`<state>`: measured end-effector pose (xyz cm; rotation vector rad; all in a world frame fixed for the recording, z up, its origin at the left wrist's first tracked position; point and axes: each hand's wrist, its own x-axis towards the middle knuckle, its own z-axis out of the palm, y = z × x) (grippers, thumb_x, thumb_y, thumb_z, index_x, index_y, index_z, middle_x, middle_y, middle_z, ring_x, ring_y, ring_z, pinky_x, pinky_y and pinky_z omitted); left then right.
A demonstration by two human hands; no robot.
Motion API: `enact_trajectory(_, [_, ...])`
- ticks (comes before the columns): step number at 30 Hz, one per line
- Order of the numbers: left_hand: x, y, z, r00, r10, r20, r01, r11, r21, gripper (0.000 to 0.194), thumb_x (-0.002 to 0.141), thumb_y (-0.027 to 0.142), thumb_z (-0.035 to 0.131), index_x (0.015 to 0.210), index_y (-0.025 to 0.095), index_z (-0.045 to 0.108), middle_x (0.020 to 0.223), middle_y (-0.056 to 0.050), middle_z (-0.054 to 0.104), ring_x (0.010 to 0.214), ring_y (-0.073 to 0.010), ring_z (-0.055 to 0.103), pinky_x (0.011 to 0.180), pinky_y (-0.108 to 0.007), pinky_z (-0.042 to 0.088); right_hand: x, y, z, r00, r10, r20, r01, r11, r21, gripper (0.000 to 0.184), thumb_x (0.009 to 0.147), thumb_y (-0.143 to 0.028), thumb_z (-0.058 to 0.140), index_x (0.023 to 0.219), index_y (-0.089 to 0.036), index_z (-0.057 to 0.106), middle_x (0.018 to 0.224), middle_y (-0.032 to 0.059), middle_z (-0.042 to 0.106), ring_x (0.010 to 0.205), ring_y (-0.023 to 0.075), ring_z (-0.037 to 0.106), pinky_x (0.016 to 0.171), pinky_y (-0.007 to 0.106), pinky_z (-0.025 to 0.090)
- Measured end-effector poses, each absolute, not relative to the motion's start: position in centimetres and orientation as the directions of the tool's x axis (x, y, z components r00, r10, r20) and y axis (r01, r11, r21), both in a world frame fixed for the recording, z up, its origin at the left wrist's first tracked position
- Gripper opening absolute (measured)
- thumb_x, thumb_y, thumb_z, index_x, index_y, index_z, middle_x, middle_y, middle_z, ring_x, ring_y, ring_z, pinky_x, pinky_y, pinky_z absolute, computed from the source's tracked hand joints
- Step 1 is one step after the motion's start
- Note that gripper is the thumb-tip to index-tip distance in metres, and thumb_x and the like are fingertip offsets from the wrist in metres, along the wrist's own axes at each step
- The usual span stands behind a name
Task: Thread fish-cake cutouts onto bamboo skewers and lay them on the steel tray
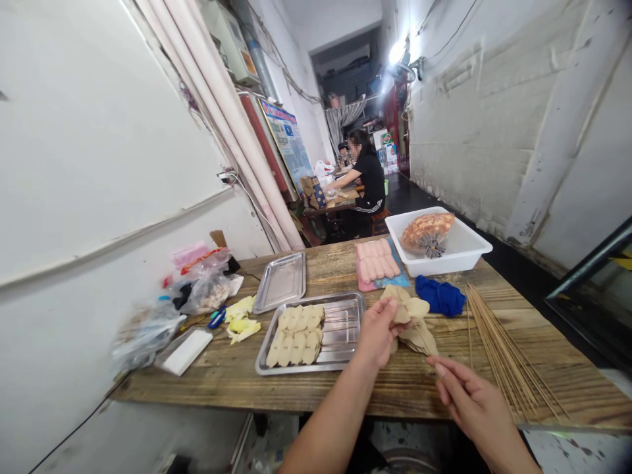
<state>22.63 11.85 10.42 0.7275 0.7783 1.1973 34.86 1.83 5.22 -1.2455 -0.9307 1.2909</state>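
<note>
My left hand [378, 332] is closed on a thin tan oval slice [401, 315], above a small pile of similar slices [419, 336] on the table. Between the fingertips of my right hand [469, 392] is a thin wooden skewer, its tip pointing up toward the slice in my left hand. Whether the tip has pierced the slice I cannot make out. To the left, a metal tray [340, 359] carries two rows of tan slices [296, 334] threaded on skewers. Loose bamboo skewers [503, 355] lie fanned out at the right.
Behind the slices are pink meat pieces [378, 260] on a board, a blue cloth [439, 296] and a white tub [444, 263] holding a bagged food. A second metal tray [281, 282], plastic bags [212, 283] and a white box [187, 351] stand left. A person [368, 174] sits farther back.
</note>
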Motion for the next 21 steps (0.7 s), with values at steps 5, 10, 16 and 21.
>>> enact_trajectory(5, [22.4, 12.0, 10.5, 0.297, 0.936, -0.188, -0.498, 0.32, 0.806, 0.039, 0.063, 0.038, 0.072, 0.087, 0.008, 0.064, 0.083, -0.011, 0.066, 0.074, -0.0179, 0.062, 0.068, -0.033, 0.051, 34.5, 1.7, 5.4, 0.094, 0.977, -0.192, -0.226, -0.167, -0.96, 0.048, 0.07, -0.054, 0.061, 0.099, -0.016, 0.063, 0.047, -0.0075, 0.045, 0.033, 0.0028, 0.028, 0.034, 0.017, 0.017])
enact_trajectory(10, [22.9, 11.8, 10.3, 0.268, 0.941, -0.207, -0.469, 0.315, 0.825, 0.038, 0.059, 0.037, 0.074, 0.081, 0.007, 0.064, 0.076, -0.01, 0.066, 0.066, -0.0169, 0.063, 0.066, -0.032, 0.051, 34.3, 1.8, 5.6, 0.101, 0.974, -0.204, -0.231, -0.176, -0.957, 0.047, 0.067, -0.055, 0.063, 0.095, -0.017, 0.064, 0.045, -0.0076, 0.045, 0.03, 0.002, 0.028, 0.032, 0.016, 0.016])
enact_trajectory(16, [23.9, 10.8, 10.1, 0.291, 0.938, -0.186, -0.452, 0.307, 0.838, 0.038, 0.062, 0.037, 0.072, 0.084, 0.007, 0.065, 0.08, -0.011, 0.066, 0.069, -0.0179, 0.063, 0.068, -0.032, 0.05, 34.3, 1.8, 5.8, 0.13, 0.974, -0.185, -0.223, -0.153, -0.963, 0.05, 0.067, -0.056, 0.062, 0.097, -0.015, 0.063, 0.045, -0.0082, 0.045, 0.031, 0.0021, 0.029, 0.032, 0.016, 0.016])
enact_trajectory(21, [25.2, 9.4, 9.8, 0.279, 0.943, -0.182, -0.457, 0.297, 0.839, 0.034, 0.063, 0.036, 0.071, 0.081, 0.008, 0.066, 0.075, -0.009, 0.065, 0.062, -0.0149, 0.06, 0.059, -0.027, 0.046, 34.7, 2.3, 6.0, 0.168, 0.971, -0.168, -0.206, -0.132, -0.969, 0.051, 0.068, -0.055, 0.062, 0.1, -0.015, 0.062, 0.046, -0.0076, 0.047, 0.03, 0.0029, 0.03, 0.031, 0.017, 0.017])
